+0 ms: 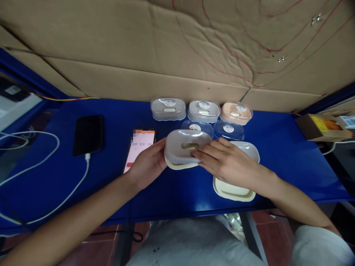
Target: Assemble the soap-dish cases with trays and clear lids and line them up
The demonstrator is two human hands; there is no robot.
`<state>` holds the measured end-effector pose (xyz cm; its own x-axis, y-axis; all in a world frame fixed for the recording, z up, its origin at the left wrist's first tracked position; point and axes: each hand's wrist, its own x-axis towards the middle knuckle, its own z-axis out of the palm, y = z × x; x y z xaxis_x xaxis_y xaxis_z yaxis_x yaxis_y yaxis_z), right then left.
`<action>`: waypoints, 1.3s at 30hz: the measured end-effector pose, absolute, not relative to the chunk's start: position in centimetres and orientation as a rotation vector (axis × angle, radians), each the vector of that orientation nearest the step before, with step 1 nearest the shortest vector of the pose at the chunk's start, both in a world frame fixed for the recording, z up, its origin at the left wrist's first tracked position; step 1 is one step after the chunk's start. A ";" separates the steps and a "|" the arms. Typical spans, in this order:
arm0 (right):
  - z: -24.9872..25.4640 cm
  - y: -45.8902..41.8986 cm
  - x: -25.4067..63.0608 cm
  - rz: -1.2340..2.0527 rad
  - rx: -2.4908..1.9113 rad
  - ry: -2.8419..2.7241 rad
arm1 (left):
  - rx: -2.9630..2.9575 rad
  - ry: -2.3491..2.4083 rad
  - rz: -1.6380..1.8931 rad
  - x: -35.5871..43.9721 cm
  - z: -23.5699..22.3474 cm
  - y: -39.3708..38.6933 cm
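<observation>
My left hand [148,166] grips the left end of a soap dish [177,142], holding it tilted above the blue table. The dish has a translucent white tray with an oval slot, set over a cream base [181,166]. My right hand [224,160] closes on its right side, fingertips by the slot. Under that hand and wrist, a second translucent tray [251,149] and a cream base [234,191] lie partly hidden. Just behind the held dish are two clear lids, a left lid [205,127] and a right lid [231,135], with round stickers.
Along the back stand three lidded soap boxes: one grey [159,111], one whitish [203,117], one peach [233,117]. A phone [142,144] showing a timer lies left, beside a black device [88,135] with a white cable [80,192]. At right sits a cardboard box [307,129].
</observation>
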<state>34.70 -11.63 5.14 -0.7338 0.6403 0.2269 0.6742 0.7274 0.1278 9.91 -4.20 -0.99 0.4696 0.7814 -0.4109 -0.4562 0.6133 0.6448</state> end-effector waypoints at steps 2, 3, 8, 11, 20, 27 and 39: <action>5.1 -11.6 34.7 -0.325 -1.067 -2.789 | 0.455 0.755 0.792 10.0 -0.9 -4.2; 5.1 -11.6 34.7 -0.333 -1.063 -2.801 | 0.444 0.747 0.790 10.1 -0.8 -4.2; 4.8 -11.2 34.6 -0.275 -1.023 -2.810 | 0.497 0.719 0.797 10.1 -0.4 -4.5; 4.3 -10.9 34.6 -0.181 -1.008 -2.812 | 0.501 0.789 0.793 10.1 0.0 -4.6; 3.8 -8.5 36.6 0.272 -1.047 -2.609 | 0.467 0.867 0.611 10.3 -0.1 -4.5; 1.0 -7.0 38.3 0.195 -1.462 -2.539 | 0.626 0.859 0.437 9.8 -1.7 -5.0; 1.7 -6.0 39.3 0.529 -1.391 -2.347 | 0.571 0.853 0.403 9.9 -1.6 -5.2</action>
